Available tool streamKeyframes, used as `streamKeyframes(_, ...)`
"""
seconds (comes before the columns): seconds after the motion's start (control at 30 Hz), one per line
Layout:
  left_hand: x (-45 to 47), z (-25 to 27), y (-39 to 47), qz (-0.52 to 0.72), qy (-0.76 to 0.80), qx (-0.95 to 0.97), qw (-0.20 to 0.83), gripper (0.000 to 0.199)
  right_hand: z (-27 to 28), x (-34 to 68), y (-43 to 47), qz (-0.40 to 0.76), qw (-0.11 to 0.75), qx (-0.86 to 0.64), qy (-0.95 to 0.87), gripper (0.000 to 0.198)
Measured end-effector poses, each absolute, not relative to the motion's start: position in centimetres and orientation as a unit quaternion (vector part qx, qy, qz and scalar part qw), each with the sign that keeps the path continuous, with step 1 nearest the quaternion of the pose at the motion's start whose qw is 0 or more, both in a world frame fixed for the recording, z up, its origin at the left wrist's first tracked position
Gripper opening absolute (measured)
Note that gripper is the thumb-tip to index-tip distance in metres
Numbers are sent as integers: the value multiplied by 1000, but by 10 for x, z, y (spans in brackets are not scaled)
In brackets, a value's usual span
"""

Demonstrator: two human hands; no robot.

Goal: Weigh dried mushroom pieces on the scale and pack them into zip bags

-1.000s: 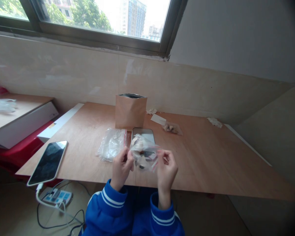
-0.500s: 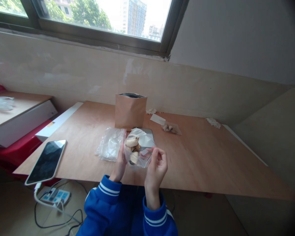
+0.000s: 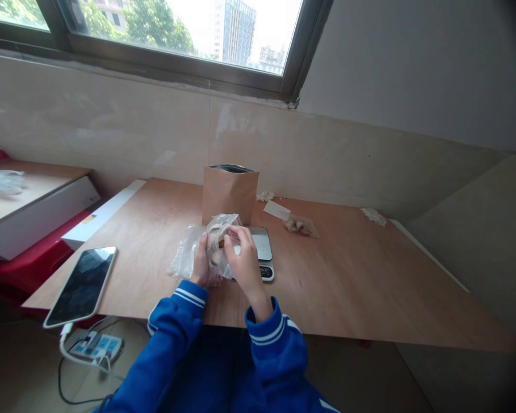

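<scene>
Holds a clear, crinkled plastic bag (image 3: pixel 216 241) above the flat brown wooden bench (image 3: pixel 348 275), with the grip of the left hand (image 3: pixel 201 264) closed on its nine-o'clock side; touches its three-o'clock side with the right hand (image 3: pixel 246 261), cannot tell whether pinching; has an upright tan paper pouch (image 3: pixel 230 195) at its twelve o'clock, a silver-topped white scale (image 3: pixel 264 244) at three, see-through plastic packets (image 3: pixel 183 255) at nine

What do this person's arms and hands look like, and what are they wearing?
The left sleeve and right sleeve are bright blue, with white stripes ringing each cuff and some white along the outer side. The left hand and right hand are bare, without gloves.
</scene>
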State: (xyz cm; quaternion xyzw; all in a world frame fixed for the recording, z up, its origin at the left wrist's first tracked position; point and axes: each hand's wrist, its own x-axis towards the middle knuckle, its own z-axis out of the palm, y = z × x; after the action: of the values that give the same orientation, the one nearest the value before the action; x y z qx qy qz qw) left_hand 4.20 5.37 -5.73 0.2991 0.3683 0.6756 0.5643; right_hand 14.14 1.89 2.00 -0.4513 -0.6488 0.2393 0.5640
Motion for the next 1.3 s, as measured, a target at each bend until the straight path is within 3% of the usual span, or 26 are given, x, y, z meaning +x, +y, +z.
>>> streamKeyframes(0.3,38,-90,68,688,451,282,493,44,-1,135,70,261,342,-454,-780,32)
streamKeyframes(0.4,39,-89,68,693,447,270,497,39,-3,135,70,277,306,-481,-773,30)
streamKeyframes(0.57,39,-90,69,710,417,249,510,35,-9,132,71,288,303,-485,-768,34)
streamKeyframes(0.73,39,-89,67,719,408,221,517,29,-10,133,75,299,328,-438,-782,19)
streamKeyframes(1.0,40,-77,62,704,413,186,547,27,-11,142,78,341,315,-440,-769,31)
streamKeyframes(1.3,35,-88,67,715,374,150,571,28,2,145,69,356,434,-395,-727,23)
